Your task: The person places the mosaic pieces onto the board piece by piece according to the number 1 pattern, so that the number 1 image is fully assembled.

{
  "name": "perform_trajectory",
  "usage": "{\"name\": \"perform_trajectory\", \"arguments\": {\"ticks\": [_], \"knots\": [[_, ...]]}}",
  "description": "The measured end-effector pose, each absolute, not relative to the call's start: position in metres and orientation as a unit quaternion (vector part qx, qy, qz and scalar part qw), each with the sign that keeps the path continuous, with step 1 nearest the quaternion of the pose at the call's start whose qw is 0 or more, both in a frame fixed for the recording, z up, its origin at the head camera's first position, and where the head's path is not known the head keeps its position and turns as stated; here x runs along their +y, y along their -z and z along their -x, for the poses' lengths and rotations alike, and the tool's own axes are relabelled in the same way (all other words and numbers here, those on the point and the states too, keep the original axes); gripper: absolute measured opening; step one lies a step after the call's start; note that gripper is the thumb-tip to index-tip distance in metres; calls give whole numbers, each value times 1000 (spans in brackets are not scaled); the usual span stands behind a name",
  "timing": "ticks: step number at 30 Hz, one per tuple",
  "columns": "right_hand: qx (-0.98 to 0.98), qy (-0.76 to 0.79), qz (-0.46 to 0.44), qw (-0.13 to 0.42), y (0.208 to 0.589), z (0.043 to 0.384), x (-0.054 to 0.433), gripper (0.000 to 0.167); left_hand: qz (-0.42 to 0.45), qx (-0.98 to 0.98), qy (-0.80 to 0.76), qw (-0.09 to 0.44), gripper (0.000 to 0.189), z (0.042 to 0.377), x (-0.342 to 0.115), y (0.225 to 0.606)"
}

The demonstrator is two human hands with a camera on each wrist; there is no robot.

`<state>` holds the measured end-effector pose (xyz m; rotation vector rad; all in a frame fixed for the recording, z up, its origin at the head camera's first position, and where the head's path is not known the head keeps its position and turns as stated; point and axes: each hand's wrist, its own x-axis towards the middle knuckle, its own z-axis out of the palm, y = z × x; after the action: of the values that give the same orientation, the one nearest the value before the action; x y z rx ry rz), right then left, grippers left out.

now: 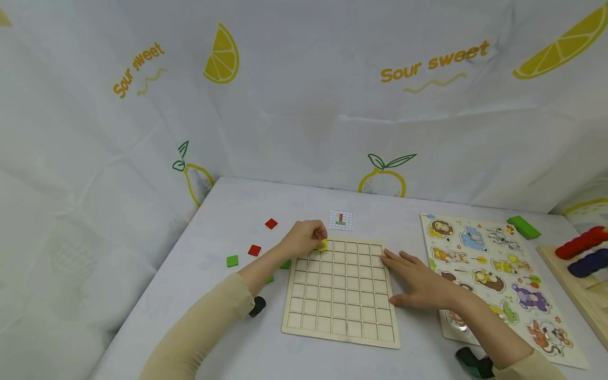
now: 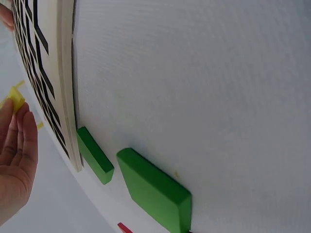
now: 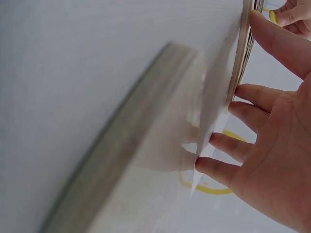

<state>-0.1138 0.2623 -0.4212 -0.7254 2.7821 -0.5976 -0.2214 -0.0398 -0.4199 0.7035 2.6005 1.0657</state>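
Pinching left hand (image 1: 303, 236): thumb and fingertips closed on one yellow tile (image 1: 324, 245), nothing else.
Yellow tile: on the top row, at eleven o'clock of the grid board (image 1: 339, 295); we cannot tell whether it sits in a cell or hangs just over one.
Spread right hand (image 1: 420, 282): fingers apart, holding nothing, at three o'clock; thumb and some fingertips at the board's edge, we think to steady it.
Printed card (image 1: 340, 220): just beyond twelve o'clock; red upright on a green base, what looks like yellow near the top. We take it for the model.
Cells: every one we can see is bare, bar the yellow tile's spot; a few are hidden by the left hand. Barely begun, in our judgement.
Red tiles (image 1: 254, 250): two seen loose, around ten o'clock, off the board; both left to place.
Green tiles (image 1: 232, 260): three seen, nine to ten o'clock, one close by the board's edge; also unplaced. The forearm may hide more.
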Motion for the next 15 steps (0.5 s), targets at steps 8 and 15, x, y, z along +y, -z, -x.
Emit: {"name": "perform_trajectory", "arguments": {"ticks": [8, 15], "knots": [[943, 205, 236, 110, 423, 114, 263, 91, -245, 895, -344, 146, 10, 217, -29, 424], [945, 206, 232, 108, 423, 113, 263, 91, -262, 905, -307, 135, 9, 214, -22, 424]]}}
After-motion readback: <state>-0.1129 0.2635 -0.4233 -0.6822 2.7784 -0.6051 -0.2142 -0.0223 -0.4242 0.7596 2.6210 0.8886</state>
